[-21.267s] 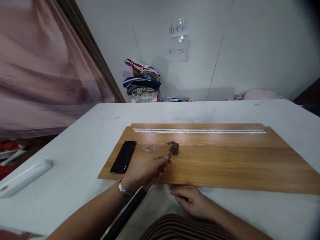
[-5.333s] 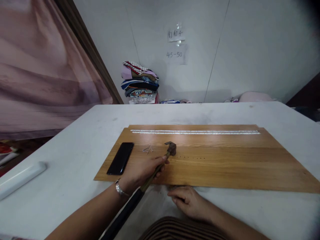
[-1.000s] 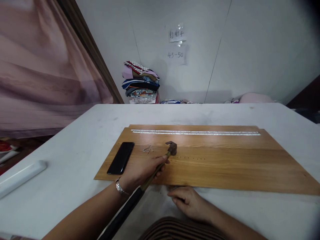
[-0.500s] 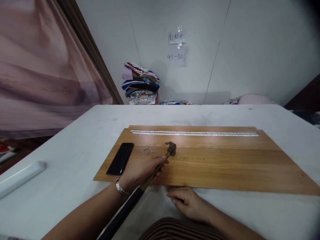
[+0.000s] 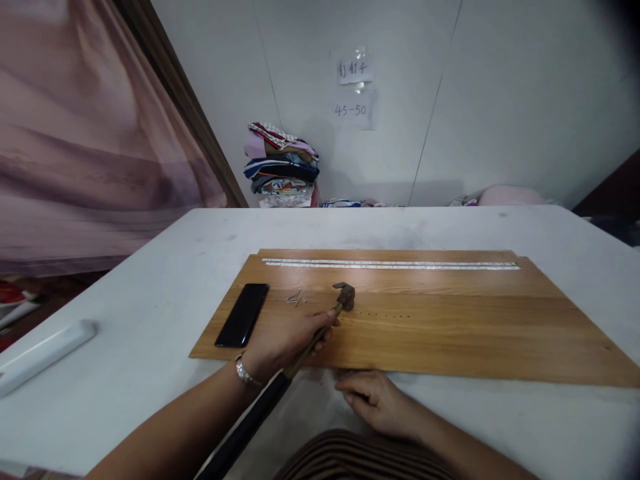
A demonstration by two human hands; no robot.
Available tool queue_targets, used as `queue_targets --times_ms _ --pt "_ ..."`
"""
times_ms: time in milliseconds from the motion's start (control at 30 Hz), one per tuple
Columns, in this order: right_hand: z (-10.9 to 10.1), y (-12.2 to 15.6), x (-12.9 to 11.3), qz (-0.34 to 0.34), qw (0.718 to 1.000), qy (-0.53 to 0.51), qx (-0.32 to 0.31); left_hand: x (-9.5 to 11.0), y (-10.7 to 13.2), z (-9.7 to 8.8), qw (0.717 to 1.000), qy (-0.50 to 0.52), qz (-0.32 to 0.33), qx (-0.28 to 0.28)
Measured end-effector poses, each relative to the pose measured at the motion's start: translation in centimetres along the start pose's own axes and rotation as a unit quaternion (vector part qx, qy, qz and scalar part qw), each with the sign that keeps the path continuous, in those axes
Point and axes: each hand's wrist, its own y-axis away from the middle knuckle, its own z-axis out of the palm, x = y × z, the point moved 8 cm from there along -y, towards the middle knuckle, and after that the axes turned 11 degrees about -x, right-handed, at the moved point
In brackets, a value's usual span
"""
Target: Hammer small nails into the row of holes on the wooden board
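Note:
My left hand [image 5: 287, 340] is closed around the wooden handle of a hammer [image 5: 345, 297], whose rusty head rests on the wooden board [image 5: 450, 333]. A short row of nail heads [image 5: 387, 315] runs to the right of the hammer head. Loose nails [image 5: 297, 298] lie just left of it. My right hand [image 5: 375, 400] rests on the white table [image 5: 150, 293] at the board's near edge, fingers curled loosely, nothing visible in them.
A black phone [image 5: 242, 314] lies on the board's left end. Two metal strips [image 5: 390, 265] run along its far edge. A white bar [image 5: 45, 353] sits at the table's left. Folded clothes [image 5: 280, 167] are stacked by the wall.

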Motion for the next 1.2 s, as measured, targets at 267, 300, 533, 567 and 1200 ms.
queue_targets --times_ms 267,300,533,567,1200 --pt "-0.11 -0.04 -0.07 -0.001 1.000 -0.002 -0.003 -0.01 -0.08 -0.24 1.000 -0.001 0.004 -0.001" --pt "-0.15 -0.04 -0.09 -0.002 1.000 -0.003 -0.002 -0.08 -0.09 -0.21 1.000 -0.003 0.001 0.001" --pt "-0.04 -0.10 0.01 -0.001 1.000 0.003 -0.006 -0.42 -0.28 -0.36 1.000 0.000 0.002 -0.005" --pt "-0.02 -0.10 0.06 -0.001 1.000 0.001 -0.004 -0.37 -0.28 -0.44 1.000 0.002 0.004 -0.005" --pt "-0.03 0.00 -0.02 0.002 1.000 -0.004 -0.004 -0.07 -0.21 -0.47 1.000 0.015 0.015 -0.007"
